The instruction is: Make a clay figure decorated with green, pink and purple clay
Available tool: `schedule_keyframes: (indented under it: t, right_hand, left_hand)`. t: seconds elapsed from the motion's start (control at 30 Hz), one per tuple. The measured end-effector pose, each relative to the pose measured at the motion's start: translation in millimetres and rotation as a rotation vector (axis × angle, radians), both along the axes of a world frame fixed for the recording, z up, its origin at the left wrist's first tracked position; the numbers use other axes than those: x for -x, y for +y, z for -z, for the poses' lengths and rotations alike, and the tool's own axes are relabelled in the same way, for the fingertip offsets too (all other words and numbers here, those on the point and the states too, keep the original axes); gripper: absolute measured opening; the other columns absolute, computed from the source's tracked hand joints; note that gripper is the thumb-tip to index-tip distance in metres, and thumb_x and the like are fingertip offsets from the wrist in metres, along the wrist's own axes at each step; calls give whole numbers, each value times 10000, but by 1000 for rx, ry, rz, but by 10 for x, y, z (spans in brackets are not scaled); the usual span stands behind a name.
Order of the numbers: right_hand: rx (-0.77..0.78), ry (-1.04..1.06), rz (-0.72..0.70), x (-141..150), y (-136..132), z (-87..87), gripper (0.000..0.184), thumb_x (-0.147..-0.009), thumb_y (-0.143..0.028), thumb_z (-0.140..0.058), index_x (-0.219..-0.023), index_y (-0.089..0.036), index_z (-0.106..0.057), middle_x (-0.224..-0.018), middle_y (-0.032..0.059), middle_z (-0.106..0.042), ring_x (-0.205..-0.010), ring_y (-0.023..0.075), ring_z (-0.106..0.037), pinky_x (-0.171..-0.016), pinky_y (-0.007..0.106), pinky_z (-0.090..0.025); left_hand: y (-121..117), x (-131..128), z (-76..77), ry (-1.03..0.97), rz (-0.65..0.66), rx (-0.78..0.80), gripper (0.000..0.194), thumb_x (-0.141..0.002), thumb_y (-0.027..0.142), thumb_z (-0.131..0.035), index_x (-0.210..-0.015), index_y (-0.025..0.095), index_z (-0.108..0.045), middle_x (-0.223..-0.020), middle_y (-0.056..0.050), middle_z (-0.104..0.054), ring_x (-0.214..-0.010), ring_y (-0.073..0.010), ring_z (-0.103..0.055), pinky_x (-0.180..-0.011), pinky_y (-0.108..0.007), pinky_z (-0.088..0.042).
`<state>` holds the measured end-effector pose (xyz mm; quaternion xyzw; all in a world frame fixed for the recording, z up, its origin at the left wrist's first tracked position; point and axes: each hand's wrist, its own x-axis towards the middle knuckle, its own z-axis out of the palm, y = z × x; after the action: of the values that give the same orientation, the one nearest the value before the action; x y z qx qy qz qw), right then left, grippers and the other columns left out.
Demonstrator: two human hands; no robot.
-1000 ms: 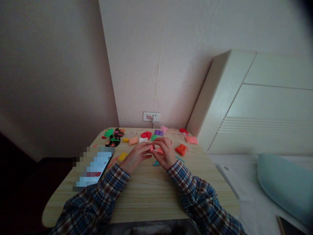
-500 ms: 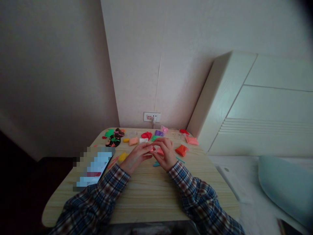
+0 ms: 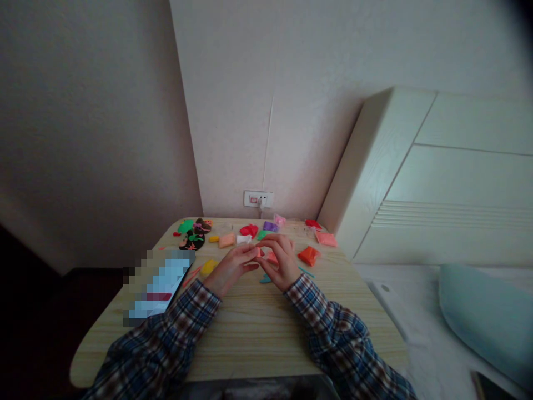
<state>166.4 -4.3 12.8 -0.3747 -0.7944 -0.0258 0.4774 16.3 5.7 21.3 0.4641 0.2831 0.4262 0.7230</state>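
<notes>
Both L hand [image 3: 234, 268] & R hand [image 3: 283, 263] pinched small pink pc [image 3: 259, 252] btwn fingertips, mostly hidden; pink lump [image 3: 272, 257] behind R fingers part covered, couldn't tell if held.

Socket [image 3: 252, 199] low in pale wall [image 3: 233, 111]; plug [image 3: 261, 203] seated in it. At right, cream panelled headboard [image 3: 453, 172] stands behind white bedding [image 3: 425, 328]; light-blue pillow [image 3: 483, 314] lies on bedding.

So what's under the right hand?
Blue tools poke out on both sides of the right hand, and a pink piece peeks through its curled grip. The hand hides the table right beneath it, so I can't tell what else is there.
</notes>
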Motion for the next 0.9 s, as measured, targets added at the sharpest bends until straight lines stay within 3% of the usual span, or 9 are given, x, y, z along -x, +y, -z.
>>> schedule_keyframes:
  t: [0.9]
  right_hand:
    - [-20, -3, -6, -11, 29, 32, 197, -794, -295, -559, -966, -200, -551, -967, 67, -584, -954, 212, -509, -808, 363, -347]
  left_hand:
    - [9, 16, 11, 3, 10, -14, 154, -720, 272, -639, -800, 141, -656, -829, -36, -597, -794, -144, -531, -732, -261, -406]
